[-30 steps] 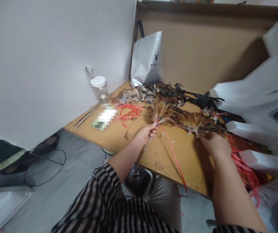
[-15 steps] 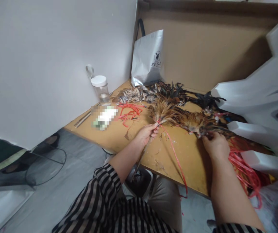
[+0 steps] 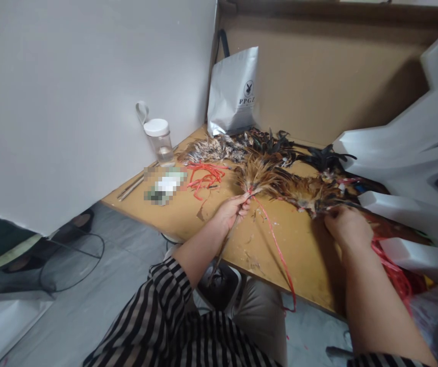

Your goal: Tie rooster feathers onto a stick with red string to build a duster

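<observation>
My left hand [image 3: 236, 210] is wrapped round the thin stick [image 3: 224, 245] of a feather duster, just below its head of brown feathers [image 3: 255, 176]. Red plastic string [image 3: 272, 232] binds the base of the head, and its loose end hangs over the table edge. At the right, my right hand [image 3: 346, 227] is closed in a pinch on feathers at the near edge of a loose brown feather pile [image 3: 306, 191]. My fingertips partly hide what they pinch.
Speckled feathers [image 3: 219, 148] and black feathers [image 3: 326, 157] lie along the back of the table [image 3: 203, 224]. Red string pieces [image 3: 205, 176], sticks [image 3: 130, 187], a lidded jar [image 3: 159, 140] and a silver bag [image 3: 232, 94] are at the left and back. White foam [image 3: 402, 137] borders the right.
My right hand has moved a little to the right along the edge of the feather pile, still pinched. My left hand and the duster have stayed in place.
</observation>
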`<state>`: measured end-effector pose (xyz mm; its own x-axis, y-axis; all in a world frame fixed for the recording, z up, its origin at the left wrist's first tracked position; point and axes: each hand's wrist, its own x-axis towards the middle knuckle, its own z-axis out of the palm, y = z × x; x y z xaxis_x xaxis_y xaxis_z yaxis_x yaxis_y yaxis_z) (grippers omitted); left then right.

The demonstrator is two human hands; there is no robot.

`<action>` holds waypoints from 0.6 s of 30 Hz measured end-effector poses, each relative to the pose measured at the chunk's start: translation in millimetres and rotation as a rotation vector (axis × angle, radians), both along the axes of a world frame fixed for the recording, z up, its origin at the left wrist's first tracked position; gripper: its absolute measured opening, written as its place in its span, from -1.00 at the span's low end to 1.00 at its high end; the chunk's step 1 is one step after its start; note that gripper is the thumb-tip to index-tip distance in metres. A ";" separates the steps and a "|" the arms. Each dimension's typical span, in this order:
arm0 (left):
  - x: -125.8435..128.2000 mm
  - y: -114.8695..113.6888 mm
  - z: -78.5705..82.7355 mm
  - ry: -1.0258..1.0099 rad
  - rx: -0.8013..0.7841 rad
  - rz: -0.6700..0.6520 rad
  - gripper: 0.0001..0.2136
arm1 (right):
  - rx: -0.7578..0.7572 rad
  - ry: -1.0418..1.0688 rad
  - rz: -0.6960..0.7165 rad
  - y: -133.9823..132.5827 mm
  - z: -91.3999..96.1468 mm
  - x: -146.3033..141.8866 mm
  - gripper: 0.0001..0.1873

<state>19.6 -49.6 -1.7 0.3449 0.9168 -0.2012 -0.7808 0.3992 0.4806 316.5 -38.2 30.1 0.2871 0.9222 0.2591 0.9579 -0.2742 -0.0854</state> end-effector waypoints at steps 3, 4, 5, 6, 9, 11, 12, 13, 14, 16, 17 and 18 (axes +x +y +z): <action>0.2 -0.2 0.9 0.010 -0.008 -0.006 -0.89 | 0.312 0.254 0.046 -4.2 14.6 -11.5 -0.75; 0.2 -0.1 0.7 0.008 -0.004 -0.007 -0.89 | 0.414 0.409 0.094 -4.7 20.1 -17.9 -0.75; 0.1 0.0 0.4 0.007 0.002 -0.007 -0.89 | 0.511 0.586 0.161 -4.7 25.6 -25.3 -0.72; -0.1 0.1 0.3 0.007 0.008 -0.002 -0.89 | 0.596 0.765 0.243 -4.4 31.0 -33.6 -0.66; -0.7 -0.5 1.6 0.014 0.007 0.004 -0.90 | 0.655 1.217 0.441 -3.1 44.3 -60.2 -0.52; -1.0 -1.5 3.8 0.014 -0.006 0.005 -0.93 | 0.587 1.458 0.481 -2.8 48.1 -75.9 -0.57; -1.1 -2.0 4.8 0.012 -0.012 0.008 -0.94 | 0.556 1.555 0.484 -2.7 47.7 -82.2 -0.63; -1.0 -2.3 5.6 0.010 -0.017 0.012 -0.95 | 0.533 1.636 0.483 -2.4 45.5 -87.2 -0.68; -0.9 -2.6 6.0 0.007 -0.019 0.018 -0.95 | 0.520 1.698 0.476 -1.8 41.8 -90.5 -0.73; -0.7 -2.5 5.7 0.001 -0.017 0.024 -0.96 | 0.520 1.780 0.440 0.6 31.1 -92.2 -0.79; -0.5 -2.3 5.1 -0.001 -0.015 0.024 -0.96 | 0.516 1.819 0.414 2.4 25.1 -90.8 -0.80; -0.4 -1.9 4.3 -0.002 -0.015 0.021 -0.97 | 0.504 1.868 0.382 4.3 19.7 -88.3 -0.81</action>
